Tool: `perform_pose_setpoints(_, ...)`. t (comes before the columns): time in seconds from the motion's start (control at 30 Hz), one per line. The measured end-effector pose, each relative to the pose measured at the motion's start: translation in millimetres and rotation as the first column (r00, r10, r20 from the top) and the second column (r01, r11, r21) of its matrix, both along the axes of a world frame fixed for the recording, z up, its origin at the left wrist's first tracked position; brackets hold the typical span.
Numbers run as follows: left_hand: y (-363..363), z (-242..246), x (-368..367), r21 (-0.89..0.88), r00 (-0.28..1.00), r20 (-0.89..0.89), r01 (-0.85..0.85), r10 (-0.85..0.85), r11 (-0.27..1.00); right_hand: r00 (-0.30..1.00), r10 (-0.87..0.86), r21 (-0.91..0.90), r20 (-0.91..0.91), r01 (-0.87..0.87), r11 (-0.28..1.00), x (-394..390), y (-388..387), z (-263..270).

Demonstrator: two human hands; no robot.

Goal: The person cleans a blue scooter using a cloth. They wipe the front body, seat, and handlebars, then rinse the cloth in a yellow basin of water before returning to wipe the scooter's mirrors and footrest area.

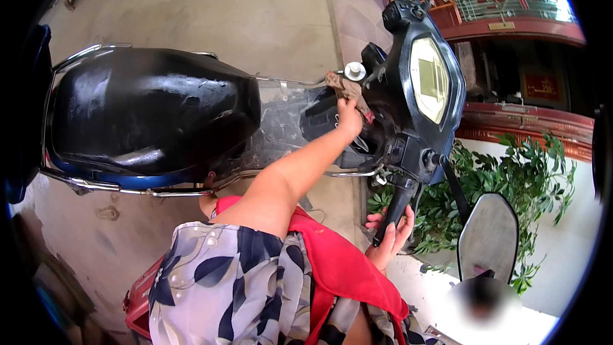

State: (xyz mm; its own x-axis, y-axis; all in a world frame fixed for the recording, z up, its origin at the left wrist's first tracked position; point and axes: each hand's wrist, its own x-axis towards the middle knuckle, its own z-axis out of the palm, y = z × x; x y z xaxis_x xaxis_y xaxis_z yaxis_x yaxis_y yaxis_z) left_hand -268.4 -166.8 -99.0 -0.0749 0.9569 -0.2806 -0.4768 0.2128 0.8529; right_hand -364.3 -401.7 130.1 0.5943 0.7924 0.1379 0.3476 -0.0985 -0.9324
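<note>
A black electric scooter or moped stands in front of me, its seat (pixel 153 110) to the left and its dashboard (pixel 430 80) to the right. My left hand (pixel 350 117) grips a crumpled brown cloth (pixel 348 87) against the inner side of the front panel, over the footwell. A round white cap (pixel 355 71) is just beyond the cloth. At the lower right, my right hand (pixel 390 239) is loosely wrapped around the near black handlebar grip (pixel 395 213) from below. Part of the cloth and most of the left fingers are hidden from view.
A mirror (pixel 488 237) sticks out near my right hand, with a leafy plant (pixel 512 187) behind it. Metal side rails (pixel 163 193) edge the scooter. A red container (pixel 143 297) is beside me at lower left. Red doors (pixel 522 122) stand at the right.
</note>
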Motion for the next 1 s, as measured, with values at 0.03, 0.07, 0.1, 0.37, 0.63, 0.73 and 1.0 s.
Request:
perform_pose_setpoints(0.03,-10,1,2,0.021,0.999,-0.046,0.004,-0.003,1.0,1.0,0.0,0.006,-0.01,0.0,1.0,1,0,-3)
perform_pose_setpoints(0.07,-20,2,4,0.041,0.996,-0.09,0.008,-0.004,0.999,1.0,-0.02,-0.004,-0.01,0.02,1.0,2,-1,-4)
perform_pose_setpoints(0.1,-34,13,2,0.061,0.961,-0.267,0.095,-0.076,0.994,1.0,-0.028,-0.006,-0.009,0.028,1.0,3,-2,-5)
perform_pose_setpoints(0.37,-52,22,-29,0.066,0.81,-0.461,0.439,-0.363,0.896,1.0,0.015,0.015,0.003,-0.015,1.0,9,-6,-7)
perform_pose_setpoints(0.63,-34,41,-60,0.109,0.521,-0.75,0.705,-0.408,0.7,0.999,0.036,0.04,-0.012,-0.036,0.999,8,3,-8)
perform_pose_setpoints(0.73,-30,37,-59,0.021,0.394,-0.803,0.769,-0.447,0.639,1.0,0.02,0.035,-0.024,-0.019,0.999,9,4,-7)
perform_pose_setpoints(1.0,-17,10,-59,-0.275,0.716,-0.393,0.507,-0.577,0.817,1.0,0.025,0.049,-0.017,-0.024,0.998,7,-3,-9)
